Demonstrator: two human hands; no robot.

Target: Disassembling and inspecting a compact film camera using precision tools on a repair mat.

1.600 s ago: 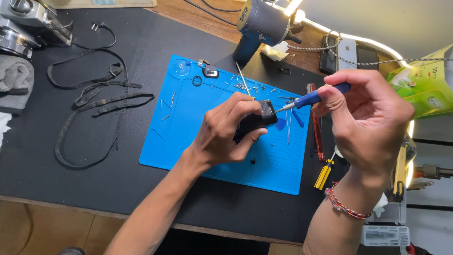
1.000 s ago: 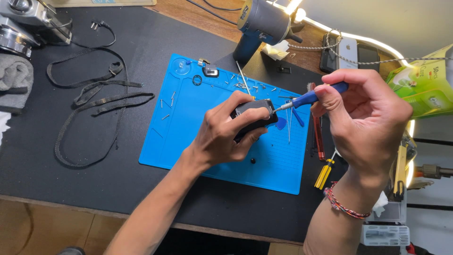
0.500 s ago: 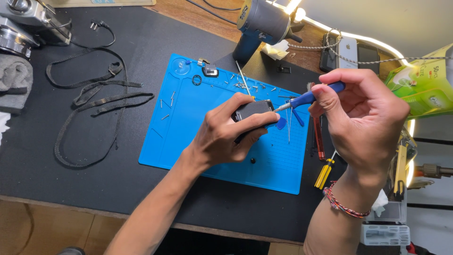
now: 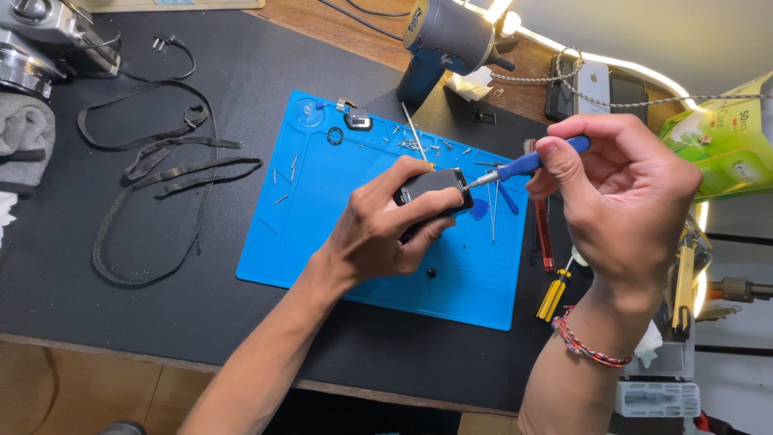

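My left hand (image 4: 386, 225) grips a small black textured camera part (image 4: 431, 192) over the blue work mat (image 4: 322, 217). My right hand (image 4: 620, 201) pinches a blue-handled precision screwdriver (image 4: 523, 165), and its metal tip touches the right end of the black part. Several tiny screws (image 4: 419, 145) lie scattered along the far edge of the mat, with two more pairs near its left side. A blue pick (image 4: 479, 209) lies on the mat just right of the part.
A black strap (image 4: 153, 169) lies coiled on the black table cover at left. A camera body (image 4: 40, 40) sits far left. A grey heat gun (image 4: 443, 40) stands behind the mat. Red (image 4: 543, 234) and yellow (image 4: 554, 294) screwdrivers lie right of the mat. A green box (image 4: 725, 137) stands far right.
The left hand has turned the black part slightly, showing its textured face more. The right hand and screwdriver have shifted a little left, keeping the tip on the part.
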